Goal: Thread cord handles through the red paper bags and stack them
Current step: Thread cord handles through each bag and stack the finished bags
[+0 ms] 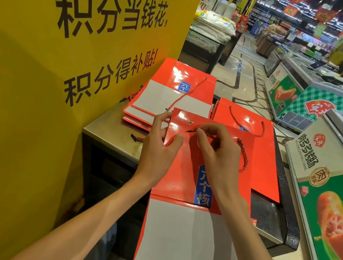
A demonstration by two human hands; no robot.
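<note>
At centre frame your left hand (159, 148) grips the top left edge of a flat red paper bag (184, 174). Your right hand (213, 148) pinches the dark tip of a red cord (243, 153) just below the bag's metal eyelet (189, 123). Behind, more red bags lie in a stack (170, 99) against the yellow sign (67, 52) at left.

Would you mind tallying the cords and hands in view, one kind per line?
Cord being threaded into the held bag: 1
Cords on the stacks behind: 2
Loose cords beside the left stack: 2
Hands, left and right: 2
Total: 7
</note>
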